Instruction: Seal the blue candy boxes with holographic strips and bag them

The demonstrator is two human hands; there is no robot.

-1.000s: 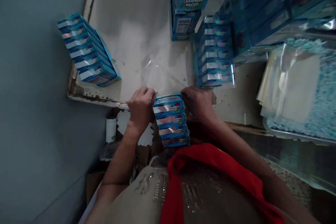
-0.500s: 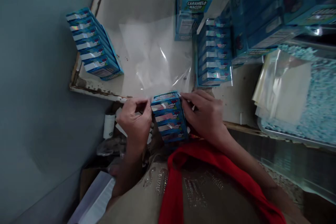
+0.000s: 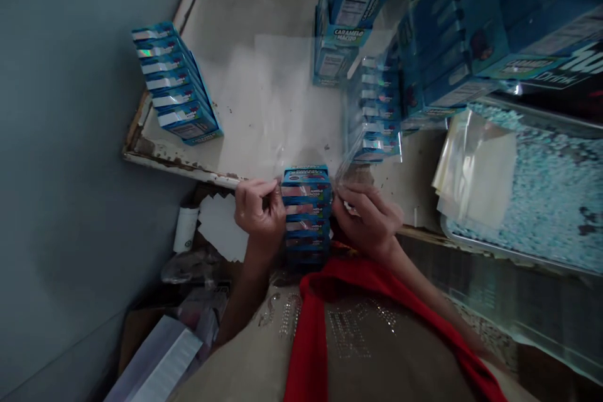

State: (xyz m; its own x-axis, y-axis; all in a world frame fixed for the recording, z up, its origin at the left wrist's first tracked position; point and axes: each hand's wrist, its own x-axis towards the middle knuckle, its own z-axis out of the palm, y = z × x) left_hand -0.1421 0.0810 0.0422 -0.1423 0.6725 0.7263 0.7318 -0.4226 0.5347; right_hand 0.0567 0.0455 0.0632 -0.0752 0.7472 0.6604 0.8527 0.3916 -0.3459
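Note:
A blue stack of candy boxes (image 3: 307, 217) stands between my hands at the table's near edge, close to my body. Clear plastic film (image 3: 355, 151) rises from beside its right side. My left hand (image 3: 260, 210) is at the stack's upper left corner, thumb and fingertips pinched together on the film's edge, which is barely visible. On the other side, my right hand (image 3: 365, 213) pinches the gathered film near the upper right corner. Past the stack, the film is thin and blurred over the white tabletop (image 3: 277, 100).
Another blue box stack (image 3: 176, 85) stands at the table's left edge. Wrapped stacks (image 3: 377, 113) and taller piles (image 3: 447, 56) occupy the right. Farther right, a metal tray (image 3: 522, 257) holds blue-white pieces and clear sheets (image 3: 480, 169). A white cylinder (image 3: 186, 229) lies below left.
The stack between my hands looks straighter. The film has swung from beyond the stack toward the right, near my right hand. The whole view has shifted slightly.

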